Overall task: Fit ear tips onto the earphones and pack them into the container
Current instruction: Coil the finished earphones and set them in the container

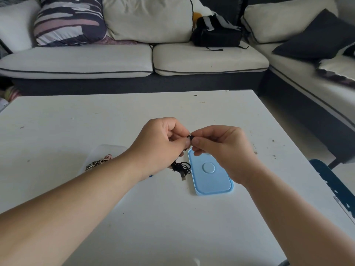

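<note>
My left hand (163, 144) and my right hand (221, 148) meet above the white table, fingertips together. Between them they pinch a small black earbud (190, 138); which hand holds an ear tip I cannot tell. From my left hand the black earphone cable (181, 167) hangs down to a loose coil on the table, its plug lying at the coil's near end. A light blue container lid (211, 179) lies flat on the table under my right hand. A clear container (103, 156) stands to the left, partly behind my left forearm.
Striped and pinkish small items (98, 162) lie in the clear container. A tiny blue thing (150, 176) peeks from under my left forearm. A sofa with cushions and a black bag (217, 33) stands beyond the table's (134, 116) far edge.
</note>
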